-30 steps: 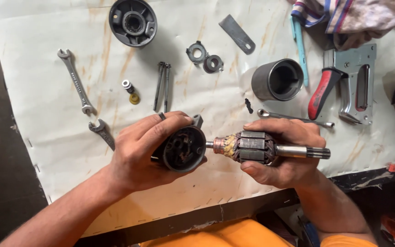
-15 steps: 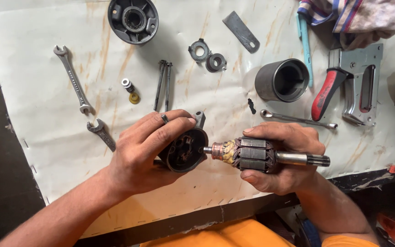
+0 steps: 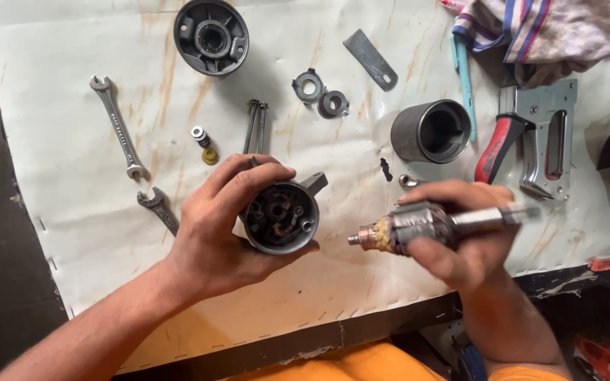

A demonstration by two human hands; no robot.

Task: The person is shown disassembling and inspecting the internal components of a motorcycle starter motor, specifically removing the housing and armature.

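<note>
- Grey metal end cap (image 3: pixel 280 217), its open face turned up toward the camera, sits in the left hand (image 3: pixel 213 226); the fingers wrap over its top edge and the thumb braces it from below, seemingly so the brush parts inside stay in view.
- Coppery at its commutator end, the armature (image 3: pixel 418 227) lies level in the right hand (image 3: pixel 460 240), fingers curled closed round the winding stack, the shaft sticking out toward 3 o'clock. It is blurred, so finer detail is lost.
- The commutator tip points at the cap from its 3 o'clock side, near but apart, with a bare gap between them.
- On the pale stained sheet (image 3: pixel 72 212), at 12 o'clock from the hands: two long bolts (image 3: pixel 255 123), a bearing ring pair (image 3: pixel 321 95) and a round housing cover (image 3: pixel 211 37).
- At 1 o'clock lies a hollow steel sleeve (image 3: pixel 432 131); at 2 o'clock, a staple gun (image 3: pixel 541 137).
- Two spanners (image 3: pixel 132 162) rest at 10 o'clock.
</note>
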